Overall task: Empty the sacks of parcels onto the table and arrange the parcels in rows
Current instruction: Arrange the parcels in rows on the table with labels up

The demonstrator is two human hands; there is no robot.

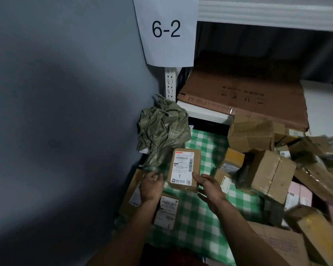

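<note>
Nearest edge: both forearms come in from bottom of frame over green-white check tablecloth (198, 214).

L hand (151, 186): back of hand up, ring on one finger, fingers loosely curled at lower hem of crumpled green sack (162, 129). Fingertips blurred into the fabric; can't tell if it grips the sack or only touches it.

R hand (210, 187): fingers straight and apart, thumb tip touching lower right corner of parcel no. 1 (184, 169). Not wrapped round it.

Parcel no. 1: small brown carton, white label up w/ barcodes and a big "1", lying flat on cloth between the two hands, just right of sack.

Parcel no. 2 (167, 214): flat, label marked "2", on cloth just below no. 1, partly under L wrist. Another flat brown parcel (132, 194) sits left of it at the table edge, partly hidden by L forearm.

R side: loose heap of parcels (267, 173), brown taped cartons, tilted, overlapping, not in rows; some pink packets (304, 192) among them. Edges motion-blurred. Large flat carton (281, 244) in near right corner.

Mid: sack bunched up against grey wall (65, 112) at far left corner of table.

Far: white shelf upright (170, 83) w/ slot holes; big flat brown cardboard box (244, 93) lying on shelf board behind table. Paper sign (165, 29) reading "6-2" hangs over upright.
</note>
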